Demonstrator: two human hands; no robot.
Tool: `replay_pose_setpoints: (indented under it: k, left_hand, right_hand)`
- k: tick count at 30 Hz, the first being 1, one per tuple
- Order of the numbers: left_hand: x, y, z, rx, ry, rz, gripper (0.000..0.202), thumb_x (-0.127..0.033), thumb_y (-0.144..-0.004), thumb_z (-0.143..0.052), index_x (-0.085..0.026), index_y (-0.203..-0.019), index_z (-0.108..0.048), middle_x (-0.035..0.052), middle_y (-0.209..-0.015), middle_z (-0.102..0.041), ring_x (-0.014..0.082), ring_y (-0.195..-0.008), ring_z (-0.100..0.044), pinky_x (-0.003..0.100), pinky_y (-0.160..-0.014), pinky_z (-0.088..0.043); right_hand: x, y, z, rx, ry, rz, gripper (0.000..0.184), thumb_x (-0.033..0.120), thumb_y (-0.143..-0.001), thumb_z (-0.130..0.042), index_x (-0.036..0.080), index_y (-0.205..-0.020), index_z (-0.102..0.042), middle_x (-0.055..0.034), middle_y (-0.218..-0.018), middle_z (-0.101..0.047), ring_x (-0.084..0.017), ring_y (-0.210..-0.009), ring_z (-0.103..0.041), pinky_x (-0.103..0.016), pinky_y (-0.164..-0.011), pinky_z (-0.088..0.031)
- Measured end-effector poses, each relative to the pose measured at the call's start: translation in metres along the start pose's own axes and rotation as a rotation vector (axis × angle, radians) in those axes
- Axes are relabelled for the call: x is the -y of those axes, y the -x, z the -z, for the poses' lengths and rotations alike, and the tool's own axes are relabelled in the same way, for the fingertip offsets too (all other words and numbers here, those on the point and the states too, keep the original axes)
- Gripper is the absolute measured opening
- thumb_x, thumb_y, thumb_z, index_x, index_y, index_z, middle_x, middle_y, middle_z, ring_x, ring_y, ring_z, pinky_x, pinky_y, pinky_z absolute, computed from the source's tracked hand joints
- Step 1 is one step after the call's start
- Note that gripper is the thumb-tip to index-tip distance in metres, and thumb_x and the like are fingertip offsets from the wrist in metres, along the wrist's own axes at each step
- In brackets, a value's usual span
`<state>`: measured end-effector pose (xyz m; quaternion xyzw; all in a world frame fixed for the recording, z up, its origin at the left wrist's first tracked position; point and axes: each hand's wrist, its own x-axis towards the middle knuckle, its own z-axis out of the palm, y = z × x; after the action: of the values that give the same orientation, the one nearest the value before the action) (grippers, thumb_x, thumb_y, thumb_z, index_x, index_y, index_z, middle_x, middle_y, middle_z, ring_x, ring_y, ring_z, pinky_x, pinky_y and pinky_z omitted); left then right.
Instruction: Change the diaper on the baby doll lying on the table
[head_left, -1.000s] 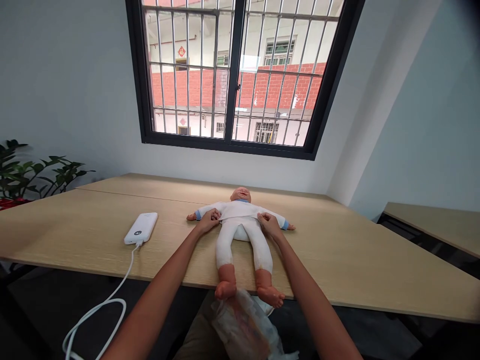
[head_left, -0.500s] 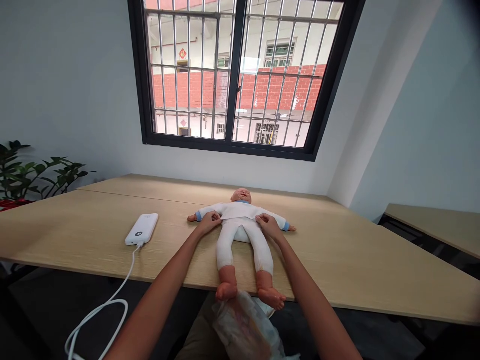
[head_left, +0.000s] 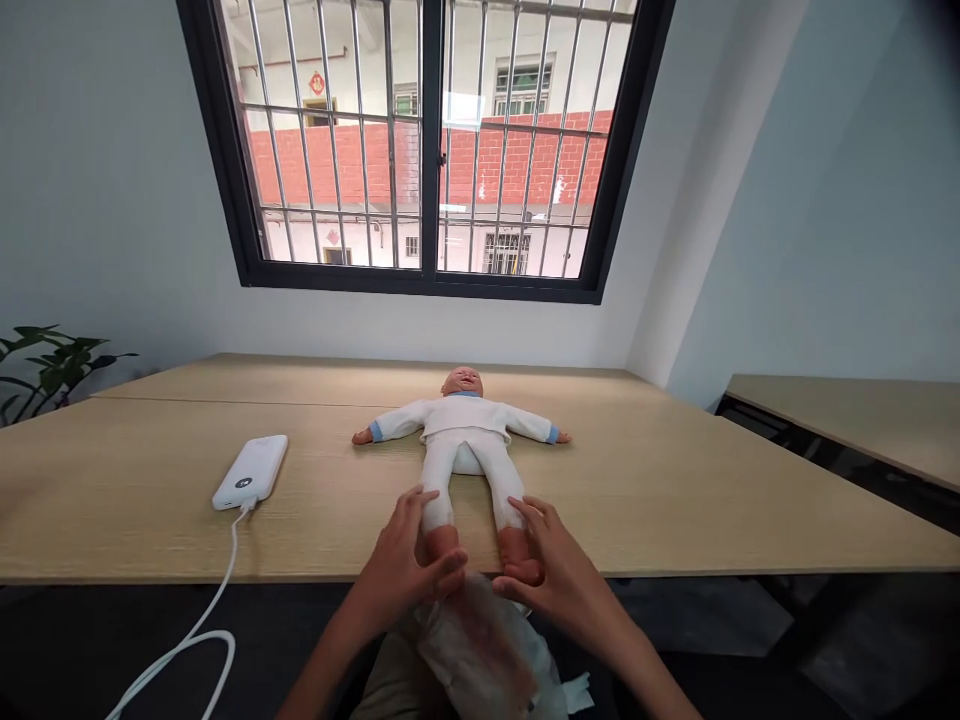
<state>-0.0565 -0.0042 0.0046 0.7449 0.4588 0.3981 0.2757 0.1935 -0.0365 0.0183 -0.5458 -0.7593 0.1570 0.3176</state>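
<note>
A baby doll [head_left: 466, 418] lies on its back on the wooden table [head_left: 637, 500], arms spread, head toward the window. It wears a white top with blue cuffs and white trousers [head_left: 436, 475]; its bare feet lie at the table's near edge. My left hand [head_left: 409, 560] is beside the doll's lower leg on the left, fingers apart and fingertips at the trouser leg. At the other leg, my right hand [head_left: 559, 565] has its thumb and fingers spread around the foot. Whether either hand presses on the doll is unclear. Below the feet, a clear plastic bag [head_left: 487, 650] rests on my lap.
A white power bank [head_left: 251, 472] lies on the left of the table, its white cable [head_left: 217, 600] hanging over the near edge. A plant [head_left: 60, 365] stands at far left. Behind the table is a barred window [head_left: 427, 150]. Another table [head_left: 847, 410] stands at right.
Both hands have let go of the hem of the doll's top and come down toward me to its lower legs, fingers opening. The view has shifted slightly right.
</note>
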Motion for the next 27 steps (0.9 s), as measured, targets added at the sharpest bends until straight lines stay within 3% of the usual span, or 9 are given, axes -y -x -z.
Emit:
replay_pose_setpoints:
  k: [3, 9, 14, 19, 23, 25, 27]
  left_hand:
    - [-0.002, 0.002, -0.014, 0.086, 0.001, -0.019, 0.081, -0.05, -0.074, -0.07, -0.017, -0.14, -0.036, 0.0177, -0.15, -0.03, 0.0325, -0.143, -0.023, 0.047, -0.116, -0.024]
    - [-0.005, -0.025, -0.019, 0.181, 0.068, -0.101, 0.079, -0.038, -0.071, -0.073, -0.016, -0.139, -0.039, 0.0172, -0.15, -0.032, 0.0332, -0.142, -0.026, 0.046, -0.116, -0.025]
    - [0.003, -0.043, -0.023, 0.174, 0.14, -0.116, 0.078, -0.038, -0.07, -0.074, -0.015, -0.138, -0.043, 0.0174, -0.146, -0.038, 0.034, -0.139, -0.032, 0.046, -0.115, -0.028]
    - [0.013, -0.043, -0.027, 0.127, 0.143, -0.083, 0.075, -0.044, -0.074, -0.072, -0.017, -0.139, -0.044, 0.0173, -0.15, -0.034, 0.0348, -0.142, -0.028, 0.048, -0.115, -0.026]
    - [0.014, -0.018, -0.026, -0.059, 0.098, -0.099, 0.063, -0.047, -0.083, -0.062, -0.017, -0.136, -0.045, 0.0168, -0.15, -0.033, 0.0305, -0.142, -0.029, 0.047, -0.115, -0.027]
    - [0.014, 0.006, -0.025, -0.233, 0.068, -0.123, 0.049, -0.044, -0.085, -0.06, -0.018, -0.125, -0.052, 0.0151, -0.139, -0.046, 0.0281, -0.133, -0.042, 0.043, -0.107, -0.038]
    - [0.016, 0.036, -0.024, -0.343, 0.033, -0.134, 0.03, -0.041, -0.087, -0.059, -0.019, -0.107, -0.059, 0.0109, -0.116, -0.059, 0.0239, -0.111, -0.056, 0.036, -0.092, -0.047]
  right_hand:
    - [-0.005, -0.007, -0.019, 0.005, -0.068, 0.042, 0.074, 0.041, -0.077, -0.07, 0.02, -0.141, -0.039, -0.0138, -0.15, -0.03, -0.027, -0.142, -0.028, -0.044, -0.116, -0.028]
    - [-0.019, -0.037, -0.028, 0.041, -0.138, 0.177, 0.069, 0.02, -0.073, -0.067, 0.021, -0.138, -0.044, -0.0123, -0.148, -0.037, -0.024, -0.141, -0.031, -0.043, -0.116, -0.028]
    - [-0.028, -0.054, -0.025, 0.048, -0.138, 0.196, 0.068, 0.026, -0.073, -0.07, 0.018, -0.136, -0.048, -0.0145, -0.147, -0.039, -0.026, -0.14, -0.034, -0.044, -0.116, -0.028]
    - [-0.025, -0.049, -0.021, 0.068, -0.1, 0.149, 0.063, 0.034, -0.078, -0.069, 0.021, -0.136, -0.048, -0.0137, -0.152, -0.032, -0.026, -0.142, -0.03, -0.045, -0.116, -0.028]
    - [-0.02, -0.026, -0.014, 0.021, -0.059, 0.159, 0.062, 0.04, -0.082, -0.066, 0.022, -0.138, -0.045, -0.0133, -0.152, -0.03, -0.026, -0.143, -0.028, -0.044, -0.115, -0.031]
    - [-0.017, -0.008, -0.007, -0.061, -0.029, 0.193, 0.053, 0.041, -0.085, -0.064, 0.023, -0.133, -0.05, -0.0126, -0.147, -0.037, -0.026, -0.14, -0.032, -0.042, -0.111, -0.035]
    - [-0.017, 0.012, 0.0, -0.213, -0.005, 0.202, 0.031, 0.039, -0.09, -0.058, 0.023, -0.115, -0.059, -0.0114, -0.128, -0.053, -0.024, -0.126, -0.047, -0.038, -0.102, -0.043]
